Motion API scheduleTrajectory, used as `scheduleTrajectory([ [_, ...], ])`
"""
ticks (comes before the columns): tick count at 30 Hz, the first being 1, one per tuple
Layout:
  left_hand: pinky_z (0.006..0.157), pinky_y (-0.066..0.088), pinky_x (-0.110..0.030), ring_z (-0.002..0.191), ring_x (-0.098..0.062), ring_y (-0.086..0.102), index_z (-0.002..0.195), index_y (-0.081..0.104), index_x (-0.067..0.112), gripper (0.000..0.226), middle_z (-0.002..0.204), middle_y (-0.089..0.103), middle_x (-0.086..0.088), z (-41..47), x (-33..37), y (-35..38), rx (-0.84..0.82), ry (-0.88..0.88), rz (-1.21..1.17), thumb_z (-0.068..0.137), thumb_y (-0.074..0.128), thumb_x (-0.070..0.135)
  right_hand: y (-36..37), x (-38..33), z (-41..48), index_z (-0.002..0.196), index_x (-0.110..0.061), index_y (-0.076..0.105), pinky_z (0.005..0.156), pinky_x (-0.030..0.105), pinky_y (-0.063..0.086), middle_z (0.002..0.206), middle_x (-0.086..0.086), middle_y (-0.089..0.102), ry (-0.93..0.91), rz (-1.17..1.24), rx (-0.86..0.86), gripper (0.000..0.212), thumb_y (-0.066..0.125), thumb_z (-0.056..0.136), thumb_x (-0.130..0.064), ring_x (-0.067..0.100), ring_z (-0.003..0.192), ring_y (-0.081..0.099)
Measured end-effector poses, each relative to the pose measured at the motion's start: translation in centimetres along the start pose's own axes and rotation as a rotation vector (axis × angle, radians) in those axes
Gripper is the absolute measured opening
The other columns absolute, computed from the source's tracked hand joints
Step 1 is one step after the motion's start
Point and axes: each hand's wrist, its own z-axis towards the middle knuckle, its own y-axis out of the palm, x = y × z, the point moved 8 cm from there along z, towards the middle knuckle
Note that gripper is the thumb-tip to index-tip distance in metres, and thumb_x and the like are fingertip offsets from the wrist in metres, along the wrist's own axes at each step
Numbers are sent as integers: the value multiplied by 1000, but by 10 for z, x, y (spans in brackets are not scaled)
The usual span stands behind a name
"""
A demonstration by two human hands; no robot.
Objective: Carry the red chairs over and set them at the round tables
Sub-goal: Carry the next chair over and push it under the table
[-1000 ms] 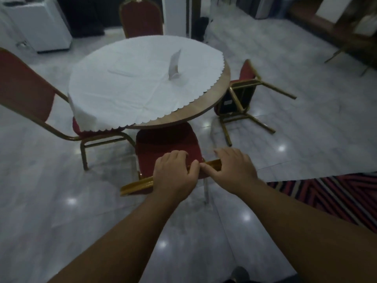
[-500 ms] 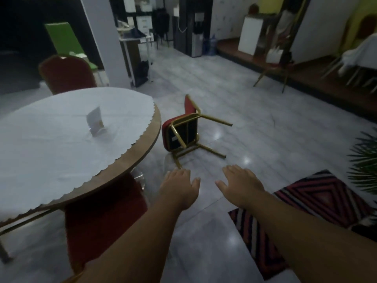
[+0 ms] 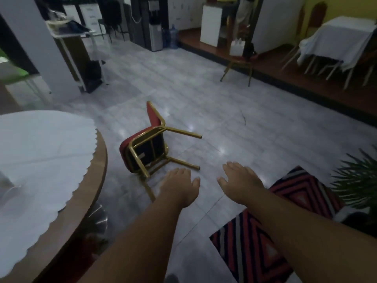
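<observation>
A red chair (image 3: 152, 144) with a gold frame lies tipped on its side on the grey tiled floor, legs pointing right and toward me. The round table (image 3: 101, 160) with a white scalloped cloth fills the left edge of view. My left hand (image 3: 179, 185) is stretched out palm down, empty, just in front of the chair's nearest legs and apart from them. My right hand (image 3: 239, 180) reaches forward beside it, fingers spread, holding nothing. A second red chair (image 3: 239, 64) stands far back by a raised wooden platform.
A red, black and grey striped rug (image 3: 271, 227) lies at the right front, with a green plant (image 3: 361, 180) beyond it. A white pillar (image 3: 40, 48) and a lectern stand at the back left. A cloth-covered table (image 3: 336, 39) sits on the platform at the far right.
Both hands have let go of the gold back of the chair pushed in at the table. The view has swung right, and the tipped chair now lies closer to my outstretched hands.
</observation>
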Motion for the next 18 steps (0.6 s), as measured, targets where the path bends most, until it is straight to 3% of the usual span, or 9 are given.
scheduleTrajectory([
  [9,124,18,-44,150,-29,27,153,34,9,62,161,35,-12,202,61,-20,-31,93,90,105,26,48,-22,98,150,157,-15,17,123,39,5,167,3,13,83,63,-37,69,25,101,-54,17,153,9],
  [14,126,11,-44,154,-28,19,157,27,10,66,165,27,-11,303,107,-17,-46,0,37,105,25,51,-49,163,244,157,-16,17,122,39,3,167,1,12,43,51,-43,69,25,100,-55,16,153,9],
  [18,125,15,-44,152,-29,23,154,32,10,65,162,33,-12,371,140,-29,-24,-71,-24,104,27,51,-77,206,314,157,-17,18,122,39,4,167,2,14,-23,28,-53,69,26,100,-55,16,153,9],
])
